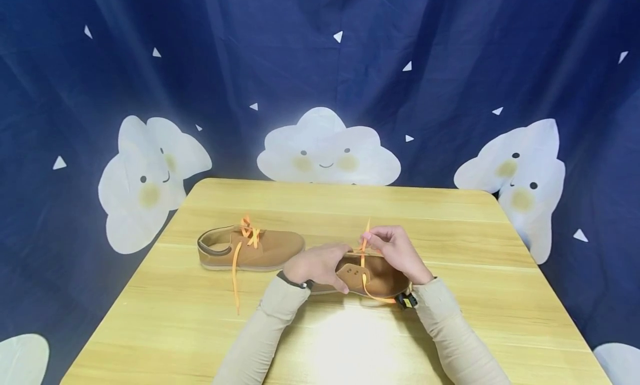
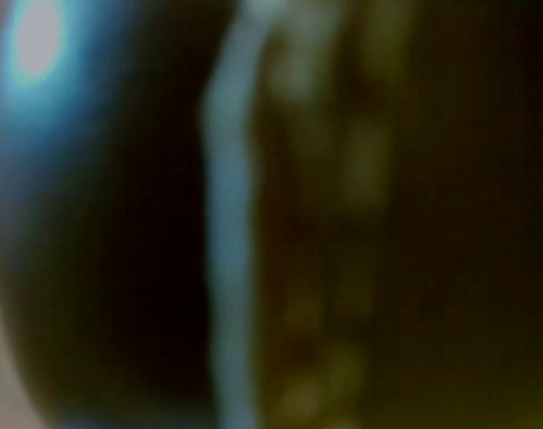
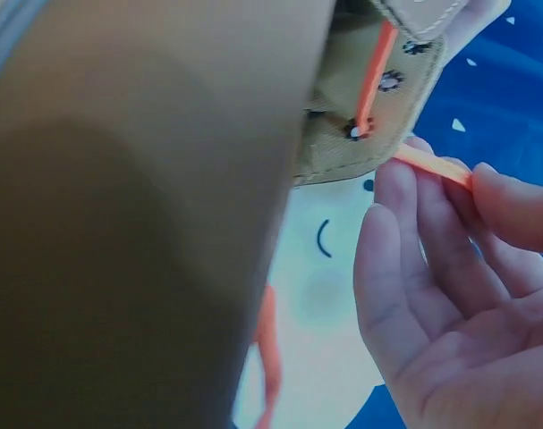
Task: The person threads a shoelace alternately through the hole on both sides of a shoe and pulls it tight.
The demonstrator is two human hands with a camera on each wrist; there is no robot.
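On the table, a brown shoe [image 1: 382,276] with an orange lace [image 1: 363,258] lies between the two hands. My left hand [image 1: 320,263] grips its left part, thumb on the near side and fingers toward the far side. Above the shoe, my right hand [image 1: 397,249] pinches one end of the lace between thumb and fingers. In the right wrist view the lace passes through an eyelet in the shoe's flap [image 3: 403,107], and the fingers [image 3: 392,286] draw it away from the edge. The other lace end hangs over the near side. The left wrist view is too dark and blurred to read.
A second brown shoe [image 1: 277,249], also with an orange lace [image 1: 235,274], lies to the left, one lace end trailing onto the table. The wooden table [image 1: 450,213] ends before a dark blue curtain [image 1: 320,57] printed with white clouds.
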